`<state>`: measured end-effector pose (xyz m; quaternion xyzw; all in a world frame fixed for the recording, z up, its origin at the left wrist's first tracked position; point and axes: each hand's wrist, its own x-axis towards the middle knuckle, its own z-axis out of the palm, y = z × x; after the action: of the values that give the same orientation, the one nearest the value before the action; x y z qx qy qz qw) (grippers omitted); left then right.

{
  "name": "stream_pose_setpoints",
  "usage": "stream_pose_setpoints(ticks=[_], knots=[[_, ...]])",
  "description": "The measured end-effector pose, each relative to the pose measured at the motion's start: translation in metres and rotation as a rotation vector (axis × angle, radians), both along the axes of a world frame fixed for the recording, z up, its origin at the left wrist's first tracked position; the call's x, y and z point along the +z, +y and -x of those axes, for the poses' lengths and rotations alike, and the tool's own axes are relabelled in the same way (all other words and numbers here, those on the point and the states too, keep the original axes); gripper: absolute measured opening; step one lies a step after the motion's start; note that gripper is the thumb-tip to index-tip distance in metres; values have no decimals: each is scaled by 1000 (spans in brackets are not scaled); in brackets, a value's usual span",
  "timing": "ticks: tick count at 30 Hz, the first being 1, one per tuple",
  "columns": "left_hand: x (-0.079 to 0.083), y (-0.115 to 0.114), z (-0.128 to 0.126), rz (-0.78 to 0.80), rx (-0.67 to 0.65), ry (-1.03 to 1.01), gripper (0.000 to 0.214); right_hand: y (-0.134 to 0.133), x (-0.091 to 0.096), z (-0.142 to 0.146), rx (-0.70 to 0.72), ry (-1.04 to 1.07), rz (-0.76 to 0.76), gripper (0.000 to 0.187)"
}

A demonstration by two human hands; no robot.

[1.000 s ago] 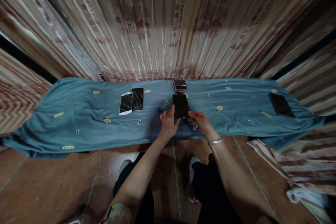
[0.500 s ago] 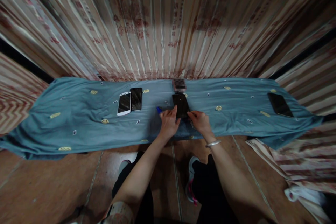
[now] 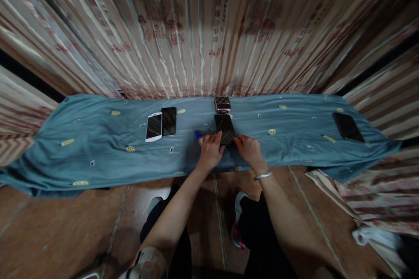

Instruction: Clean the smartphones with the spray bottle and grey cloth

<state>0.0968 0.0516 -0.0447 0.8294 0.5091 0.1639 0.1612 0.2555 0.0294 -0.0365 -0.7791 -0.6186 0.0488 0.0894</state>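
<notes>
The hands are apart at the near edge of the central phone, which lies on the cloth-covered table: the left hand rests its fingers on the near left portion, while the right hand has curled fingers at the near right corner; whether either grips cannot be determined. A blue object adjoins the left fingers, and a checkered case sits just beyond the phone. A white phone and a dark phone lie together at left.
</notes>
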Motion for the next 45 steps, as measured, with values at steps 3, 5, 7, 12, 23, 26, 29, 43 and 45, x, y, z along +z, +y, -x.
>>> stream_pose_setpoints(ticks=[3,5,7,12,23,26,29,43,45], knots=[[-6,1,2,-17,28,-61,58,-1,5,-3,-64,66,-101,33],[-9,2,4,-33,54,-166,58,0,7,-4,-86,230,-236,38],[-10,1,7,-26,70,-356,56,3,8,-2,-70,504,-383,42],[1,-11,17,322,230,-1134,37,9,7,29,18,1358,-443,44],[32,-40,67,849,316,-1673,44,-5,18,104,195,1651,-229,44],[34,-39,82,866,358,-1761,31,-1,18,112,190,1712,-184,43],[31,-37,92,778,349,-1754,27,5,18,117,145,1767,-130,44],[21,-37,149,411,400,-1369,50,6,13,154,269,1586,101,55],[20,-37,156,495,425,-1476,47,7,14,153,318,1584,160,50]])
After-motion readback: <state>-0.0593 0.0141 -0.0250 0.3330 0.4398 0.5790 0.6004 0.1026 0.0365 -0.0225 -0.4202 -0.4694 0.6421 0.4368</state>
